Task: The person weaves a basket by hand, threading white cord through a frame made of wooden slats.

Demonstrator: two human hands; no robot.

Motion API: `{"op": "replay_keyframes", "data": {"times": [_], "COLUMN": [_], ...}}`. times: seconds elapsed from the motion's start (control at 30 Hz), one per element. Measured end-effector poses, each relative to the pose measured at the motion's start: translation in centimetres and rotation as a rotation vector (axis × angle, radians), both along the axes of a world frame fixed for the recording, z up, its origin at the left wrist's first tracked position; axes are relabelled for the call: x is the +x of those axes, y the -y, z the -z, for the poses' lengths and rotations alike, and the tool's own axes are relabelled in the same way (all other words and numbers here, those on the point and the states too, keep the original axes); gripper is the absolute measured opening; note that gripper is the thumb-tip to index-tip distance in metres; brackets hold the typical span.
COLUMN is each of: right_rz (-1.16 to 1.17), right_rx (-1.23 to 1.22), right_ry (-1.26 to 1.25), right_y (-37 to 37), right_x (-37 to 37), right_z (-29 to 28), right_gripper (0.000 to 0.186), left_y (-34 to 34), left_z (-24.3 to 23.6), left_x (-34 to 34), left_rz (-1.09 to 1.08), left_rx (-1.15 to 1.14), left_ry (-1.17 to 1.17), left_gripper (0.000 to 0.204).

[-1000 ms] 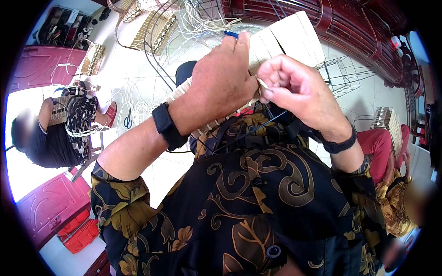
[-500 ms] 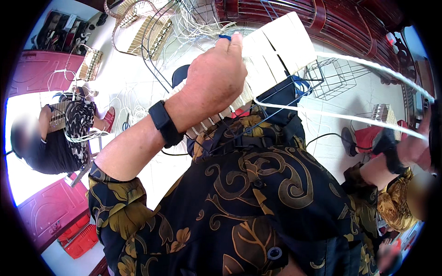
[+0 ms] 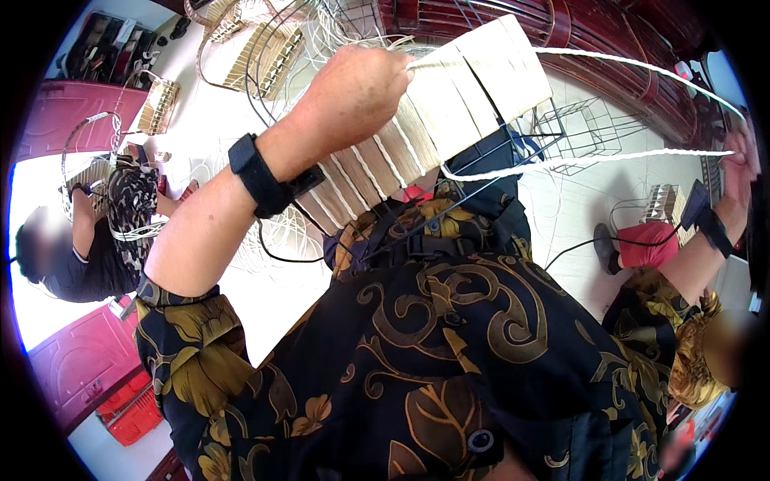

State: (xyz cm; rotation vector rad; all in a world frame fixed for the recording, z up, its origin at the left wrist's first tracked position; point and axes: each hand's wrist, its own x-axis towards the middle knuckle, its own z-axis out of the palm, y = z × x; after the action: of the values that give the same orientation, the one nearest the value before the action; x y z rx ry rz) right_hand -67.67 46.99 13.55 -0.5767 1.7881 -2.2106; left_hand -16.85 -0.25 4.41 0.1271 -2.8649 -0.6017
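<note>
Since half a second earlier, we had raised our right hand point(image 3: 739, 159) along the edge of view, and the two strands of cord point(image 3: 601, 157) had swung up with it. Our left hand point(image 3: 349, 90) had slid leftward, uncovering more slats of the panel point(image 3: 439, 108).

Our right fingers were drawn in, holding the cord well out from the panel; we could not tell how they split the two strands. One strand ran from them to the panel's near edge, the other to its far end and on across the top to our left fingertips. Our left fingers were narrow and curled at the panel's far edge, their undersides hidden, so we could not tell what they pressed on. The panel sat between our two sets of fingers, tilted and touching the left ones, with cord wrapped across its slats.

Beyond our left fingers lay loose strands point(image 3: 341, 28), with a basket point(image 3: 271, 60) to their left. A wire cage point(image 3: 600, 136) stood on the floor, left of our right fingers. One co-worker point(image 3: 96, 260) sat well left of our left fingers.
</note>
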Motion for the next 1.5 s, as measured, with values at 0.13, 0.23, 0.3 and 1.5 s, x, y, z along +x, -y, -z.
{"op": "replay_keyframes", "data": {"times": [0.13,0.23,0.3,1.5], "right_rz": [0.253,0.426,0.157,-0.423], "right_rx": [0.687,0.891,0.668,0.482], "right_ry": [-0.599,-1.294,-1.133,-0.874], "right_y": [7.4,11.3,15.5,27.1], "right_x": [7.0,15.5,23.0,42.3], "right_z": [4.4,4.3,5.3,10.5], "right_gripper": [0.037,0.032,0.026,0.014], "left_y": [0.6,0.7,0.2,-1.2], "left_z": [0.3,1.5,0.3,0.6], "left_x": [0.7,-0.9,-0.1,2.2], "left_rz": [-0.013,-0.029,-0.135,-0.107], "left_rx": [0.076,0.181,0.229,0.16], "left_ry": [-0.015,0.028,0.091,-0.339], "left_gripper": [0.029,0.03,0.031,0.031]}}
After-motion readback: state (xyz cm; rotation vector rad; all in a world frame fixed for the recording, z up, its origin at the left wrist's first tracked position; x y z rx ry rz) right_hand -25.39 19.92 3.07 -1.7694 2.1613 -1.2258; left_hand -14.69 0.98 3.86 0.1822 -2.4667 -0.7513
